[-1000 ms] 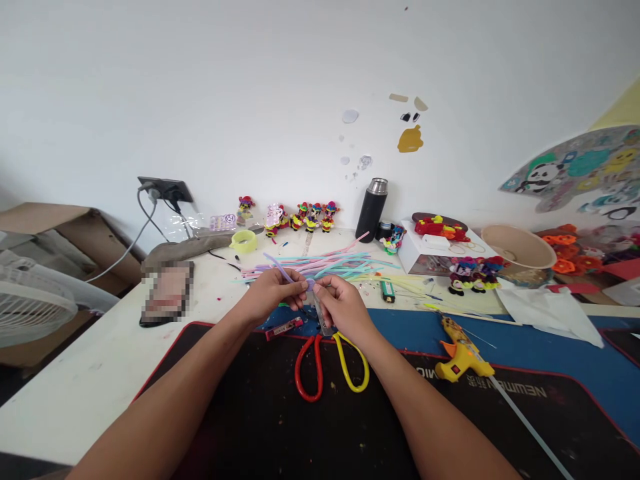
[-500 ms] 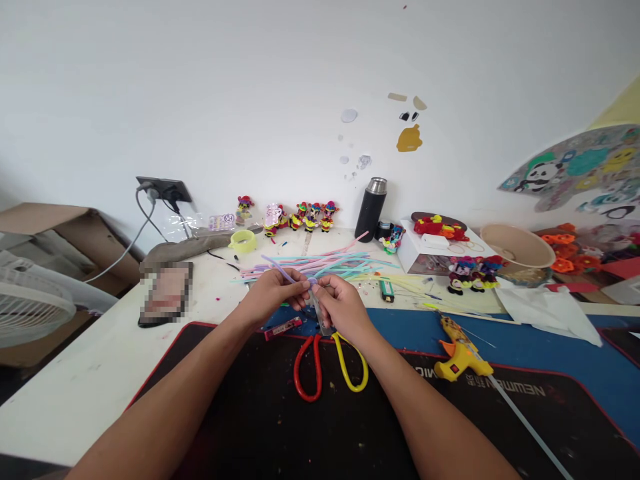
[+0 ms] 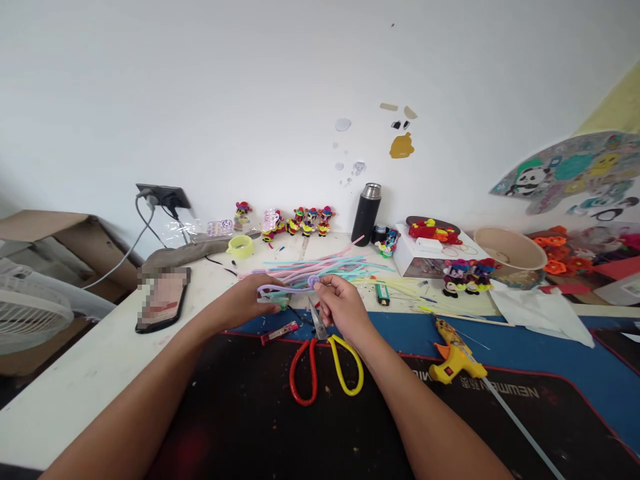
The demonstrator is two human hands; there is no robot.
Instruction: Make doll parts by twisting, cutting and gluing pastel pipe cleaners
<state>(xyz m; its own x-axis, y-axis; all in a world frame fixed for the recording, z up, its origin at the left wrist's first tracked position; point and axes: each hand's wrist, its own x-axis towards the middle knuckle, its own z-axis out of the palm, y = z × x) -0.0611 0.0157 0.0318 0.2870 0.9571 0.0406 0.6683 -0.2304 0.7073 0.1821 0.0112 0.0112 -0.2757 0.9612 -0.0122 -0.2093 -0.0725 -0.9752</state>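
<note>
A purple pipe cleaner [image 3: 290, 289] stretches between my two hands, with a small coil at its right end. My right hand [image 3: 345, 307] pinches that coil between thumb and fingers. Farther left, my left hand [image 3: 245, 299] is closed around the bent other end, its fingertips partly hidden. Just below the hands lie scissors with one red handle [image 3: 293, 381] and one yellow handle [image 3: 361, 381], their blades partly spread. A pink small box [image 3: 279, 333] rests left of the blades. Behind the hands is a loose pile of pastel pipe cleaners [image 3: 345, 267].
A yellow glue gun [image 3: 455, 357] lies on the right of the black mat [image 3: 240, 413]. At the back stand a black flask [image 3: 367, 217], several small figures [image 3: 310, 222] and a white box [image 3: 420, 257]. A phone [image 3: 167, 300], yellow tape [image 3: 241, 247] and a fan [image 3: 30, 300] are leftward.
My left hand has moved left, away from my right hand, drawing the purple pipe cleaner out between them. My right hand still pinches the coil. The camera view has shifted slightly.
</note>
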